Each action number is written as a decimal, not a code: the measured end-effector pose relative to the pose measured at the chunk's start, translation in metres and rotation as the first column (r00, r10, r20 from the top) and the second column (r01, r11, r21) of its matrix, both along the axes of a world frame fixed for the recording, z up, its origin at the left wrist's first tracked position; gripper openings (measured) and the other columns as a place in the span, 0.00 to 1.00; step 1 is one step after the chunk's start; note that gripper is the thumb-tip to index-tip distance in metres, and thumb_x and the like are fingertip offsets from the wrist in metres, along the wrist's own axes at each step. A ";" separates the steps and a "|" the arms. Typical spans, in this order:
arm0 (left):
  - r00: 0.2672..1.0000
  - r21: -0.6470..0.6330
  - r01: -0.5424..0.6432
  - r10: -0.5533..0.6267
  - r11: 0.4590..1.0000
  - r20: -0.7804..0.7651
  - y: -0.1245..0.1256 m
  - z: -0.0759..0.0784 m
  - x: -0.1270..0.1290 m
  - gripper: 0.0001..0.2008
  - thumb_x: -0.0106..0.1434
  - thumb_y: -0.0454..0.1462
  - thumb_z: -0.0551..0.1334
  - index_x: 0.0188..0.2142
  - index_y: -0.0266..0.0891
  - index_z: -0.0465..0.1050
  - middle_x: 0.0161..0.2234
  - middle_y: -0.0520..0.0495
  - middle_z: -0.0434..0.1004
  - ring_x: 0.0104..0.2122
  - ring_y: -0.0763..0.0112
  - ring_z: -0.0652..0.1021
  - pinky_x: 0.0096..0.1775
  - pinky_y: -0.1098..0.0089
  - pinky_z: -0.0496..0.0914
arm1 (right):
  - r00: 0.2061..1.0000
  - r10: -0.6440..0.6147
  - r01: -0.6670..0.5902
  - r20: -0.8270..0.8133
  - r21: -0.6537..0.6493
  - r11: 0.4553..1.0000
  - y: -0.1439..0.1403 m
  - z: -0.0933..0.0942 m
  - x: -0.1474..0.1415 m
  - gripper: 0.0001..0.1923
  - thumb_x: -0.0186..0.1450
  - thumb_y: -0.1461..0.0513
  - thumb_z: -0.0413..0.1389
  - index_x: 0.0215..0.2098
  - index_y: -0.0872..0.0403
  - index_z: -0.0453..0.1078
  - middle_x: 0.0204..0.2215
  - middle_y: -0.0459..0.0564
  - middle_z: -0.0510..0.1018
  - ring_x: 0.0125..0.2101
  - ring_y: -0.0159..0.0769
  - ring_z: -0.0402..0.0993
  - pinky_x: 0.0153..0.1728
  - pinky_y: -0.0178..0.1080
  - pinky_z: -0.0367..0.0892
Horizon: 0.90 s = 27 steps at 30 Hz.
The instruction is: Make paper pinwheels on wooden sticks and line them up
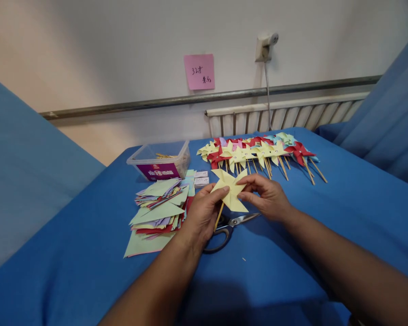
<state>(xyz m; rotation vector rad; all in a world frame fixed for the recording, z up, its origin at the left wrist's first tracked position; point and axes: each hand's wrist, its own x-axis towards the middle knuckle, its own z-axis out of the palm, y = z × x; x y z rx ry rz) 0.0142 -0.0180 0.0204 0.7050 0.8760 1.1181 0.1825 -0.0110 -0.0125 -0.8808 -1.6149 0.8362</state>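
I am holding a yellow paper pinwheel (230,190) above the blue tablecloth (326,217), just over the scissors (229,226). My left hand (204,213) is pinching the pinwheel's left vane and its wooden stick (219,216); my right hand (267,195) is pinching the right vane between thumb and fingers. I am judging it very light, thin and easily creased; the stick looks the safest hold, since the vanes would likely bend under pressure. The stack of coloured paper squares (158,210) is lying close at left, the row of finished pinwheels (258,154) near behind, and the clear plastic box (161,160) back left. Open cloth is lying to the right and towards me.
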 end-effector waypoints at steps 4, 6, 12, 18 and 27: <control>1.000 -0.012 0.014 -0.015 1.000 -0.024 0.000 0.000 0.000 0.16 0.48 0.33 0.70 0.38 0.31 0.74 0.29 0.44 0.79 0.26 0.70 0.77 0.31 0.71 0.69 | 0.998 0.046 -0.046 0.036 -0.009 0.999 0.001 0.003 0.002 0.09 0.58 0.61 0.62 0.37 0.51 0.71 0.28 0.43 0.74 0.26 0.29 0.70 0.29 0.35 0.67; 0.999 -0.014 0.016 -0.016 1.000 -0.030 0.000 -0.001 0.000 0.16 0.48 0.33 0.70 0.38 0.31 0.74 0.28 0.44 0.79 0.25 0.70 0.77 0.30 0.71 0.69 | 0.995 0.089 -0.088 0.034 -0.022 0.996 0.001 0.002 0.002 0.09 0.58 0.61 0.63 0.36 0.51 0.70 0.29 0.43 0.74 0.26 0.29 0.70 0.29 0.35 0.68; 0.999 -0.032 0.021 -0.022 0.999 -0.036 0.001 -0.002 0.001 0.17 0.46 0.32 0.71 0.37 0.31 0.74 0.27 0.45 0.78 0.24 0.70 0.76 0.30 0.70 0.69 | 0.983 0.125 -0.134 -0.135 -0.064 0.989 0.003 -0.002 -0.002 0.07 0.56 0.60 0.65 0.31 0.52 0.72 0.39 0.48 0.71 0.34 0.31 0.70 0.35 0.37 0.69; 0.999 -0.048 0.039 -0.041 0.998 -0.029 -0.002 -0.002 0.002 0.17 0.47 0.33 0.71 0.38 0.32 0.74 0.29 0.44 0.78 0.25 0.70 0.76 0.30 0.71 0.69 | 0.925 0.188 -0.241 -0.330 -0.127 0.962 0.005 0.001 -0.005 0.10 0.52 0.59 0.68 0.30 0.51 0.73 0.42 0.49 0.70 0.46 0.36 0.69 0.46 0.42 0.68; 0.998 -0.066 0.058 -0.056 0.996 0.029 0.000 0.002 -0.002 0.11 0.51 0.31 0.68 0.35 0.33 0.75 0.27 0.45 0.78 0.24 0.71 0.76 0.31 0.71 0.70 | 0.917 0.221 -0.276 -0.333 -0.127 0.953 0.003 0.001 -0.004 0.12 0.53 0.59 0.67 0.35 0.49 0.73 0.35 0.46 0.74 0.35 0.32 0.72 0.38 0.39 0.71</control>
